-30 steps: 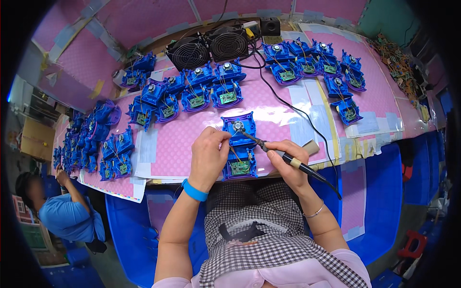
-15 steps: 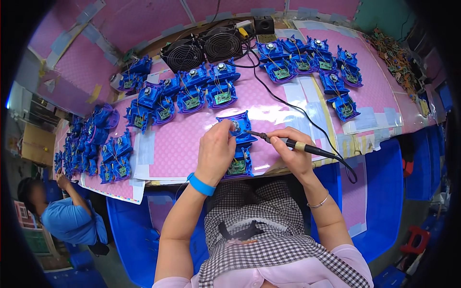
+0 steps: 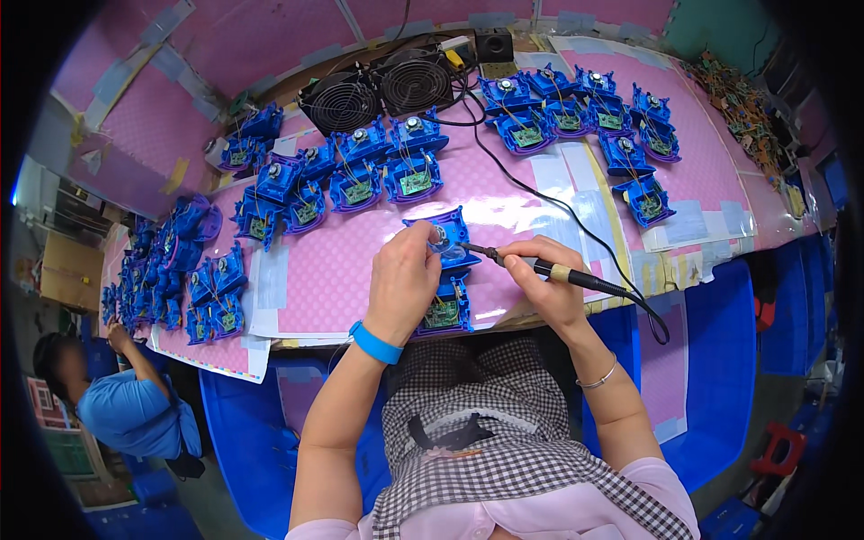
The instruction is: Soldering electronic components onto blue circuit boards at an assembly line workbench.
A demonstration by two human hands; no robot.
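Observation:
A soldering iron (image 3: 537, 266) with a black cord lies in the grip of my right hand (image 3: 551, 286). Its tip reaches into a blue plastic housing (image 3: 457, 256) in front of me, close to a round silver part. Wisps of smoke curl by the tip. At the left of this housing is my left hand (image 3: 407, 277), its thumb and fingers pinched together at the round part. What the pinch holds is too small to make out. Nearer to me, joined below, lies the other housing half with a green circuit board (image 3: 443, 313).
Similar opened blue housings (image 3: 416, 184) stand in rows at the back and both sides. Two black fans (image 3: 414, 83) and a black cord (image 3: 540, 193) are behind. Blue bins (image 3: 711, 360) flank my lap. Loose boards (image 3: 733, 108) pile far right; another person (image 3: 135, 409) works at left.
Smoke shows at the iron's tip that was not visible before. My hands and the housing have shifted only very slightly.

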